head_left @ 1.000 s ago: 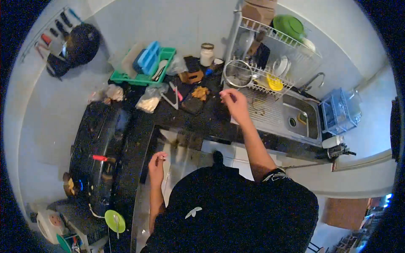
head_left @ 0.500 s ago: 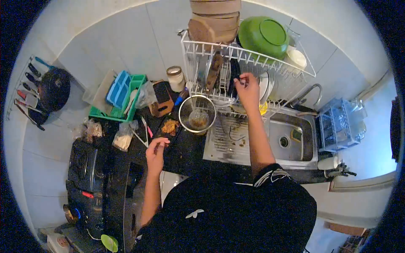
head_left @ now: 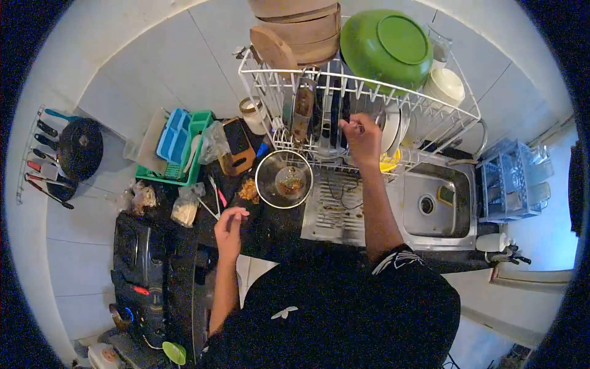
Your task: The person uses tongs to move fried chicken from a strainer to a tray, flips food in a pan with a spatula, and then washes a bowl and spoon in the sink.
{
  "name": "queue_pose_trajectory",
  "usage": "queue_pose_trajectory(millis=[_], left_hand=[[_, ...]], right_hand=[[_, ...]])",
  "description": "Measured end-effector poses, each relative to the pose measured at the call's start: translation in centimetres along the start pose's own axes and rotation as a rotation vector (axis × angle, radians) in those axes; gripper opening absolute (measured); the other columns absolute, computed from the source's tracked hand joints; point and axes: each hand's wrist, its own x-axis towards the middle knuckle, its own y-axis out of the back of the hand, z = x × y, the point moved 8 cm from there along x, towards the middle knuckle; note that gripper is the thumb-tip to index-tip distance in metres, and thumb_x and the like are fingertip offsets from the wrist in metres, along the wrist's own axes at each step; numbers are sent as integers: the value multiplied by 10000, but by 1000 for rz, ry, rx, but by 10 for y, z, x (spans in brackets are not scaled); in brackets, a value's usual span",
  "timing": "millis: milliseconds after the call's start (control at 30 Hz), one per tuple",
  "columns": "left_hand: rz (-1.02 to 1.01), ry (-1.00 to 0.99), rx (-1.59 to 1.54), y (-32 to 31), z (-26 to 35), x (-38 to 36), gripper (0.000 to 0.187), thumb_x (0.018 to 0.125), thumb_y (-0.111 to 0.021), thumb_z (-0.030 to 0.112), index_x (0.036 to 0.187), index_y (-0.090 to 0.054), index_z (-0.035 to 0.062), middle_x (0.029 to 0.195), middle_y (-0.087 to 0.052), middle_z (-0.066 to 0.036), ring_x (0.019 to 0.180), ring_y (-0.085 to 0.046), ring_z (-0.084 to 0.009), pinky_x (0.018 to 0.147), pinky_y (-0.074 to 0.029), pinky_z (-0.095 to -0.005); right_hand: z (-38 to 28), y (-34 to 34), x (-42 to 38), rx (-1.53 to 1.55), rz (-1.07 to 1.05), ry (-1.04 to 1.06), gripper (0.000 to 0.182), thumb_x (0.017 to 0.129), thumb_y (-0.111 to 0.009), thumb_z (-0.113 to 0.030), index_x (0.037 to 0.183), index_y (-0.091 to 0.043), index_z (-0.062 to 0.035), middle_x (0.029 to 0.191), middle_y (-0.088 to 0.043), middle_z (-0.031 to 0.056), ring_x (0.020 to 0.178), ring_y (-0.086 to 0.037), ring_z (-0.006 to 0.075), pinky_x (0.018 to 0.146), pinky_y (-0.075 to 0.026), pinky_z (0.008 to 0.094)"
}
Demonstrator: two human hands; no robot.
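My right hand is raised at the white dish rack, fingers curled at a dark upright plate or tray in its lower tier; whether they grip it is hard to make out. Above the black counter, my left hand hovers with thumb and fingertips close together, and I cannot make out anything between them. Just right of it stands a round metal bowl or strainer with some brown food inside. Orange-brown food bits lie beside the bowl, near tongs.
Bamboo steamers and a green bowl top the rack. A sink lies to the right, by a blue crate of glasses. At left are a green basket, a stove and a hanging pan.
The view has shifted, with the rack appearing larger and nearer. My right hand remains by the dark upright items, and my left hand keeps nearly the same pose.
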Motion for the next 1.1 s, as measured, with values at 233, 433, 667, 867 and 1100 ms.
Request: queue_pose_trajectory(millis=[233, 433, 667, 867, 1100], left_hand=[[41, -35, 42, 10, 6, -13, 164, 959, -528, 118, 1005, -618, -11, 920, -662, -75, 847, -598, -140, 802, -467, -267], [37, -49, -12, 16, 5, -25, 155, 955, -526, 105, 1010, -620, -4, 916, -660, -73, 831, -594, -139, 787, -470, -269], [-25, 11, -51, 11, 21, -34, 164, 957, -526, 118, 1037, -609, 3, 905, -650, -76, 831, -594, -135, 756, -481, -272], [-132, 67, -198, -2, 33, -42, 234, 975, -491, 167, 1135, -564, 11, 945, -646, -114, 838, -603, -166, 706, -519, -307], [-321, 123, -500, -46, 64, -47, 449, 993, -425, 352, 1306, -432, 30, 1087, -606, -196, 874, -608, -222, 704, -551, -364]], right_hand=[[-42, 21, -17, -65, 17, 92, 181, 794, -744, -55, 879, -586, -26, 761, -555, 29, 683, -482, 101, 628, -423, 246], [-76, 45, -44, -212, -10, 109, 205, 759, -739, -15, 891, -582, -14, 827, -603, 93, 727, -555, 201, 648, -448, 277], [-136, 100, -88, -285, -216, 389, 219, 710, -720, 37, 891, -628, -44, 864, -631, 93, 773, -566, 283, 712, -463, 347], [-164, 124, -114, -423, -641, 345, 227, 683, -727, 30, 878, -687, -79, 874, -665, 67, 760, -566, 255, 696, -447, 353], [-211, 113, -142, -135, -719, 687, 304, 640, -722, -51, 940, -716, -96, 912, -675, 40, 702, -560, 206, 644, -433, 343]])
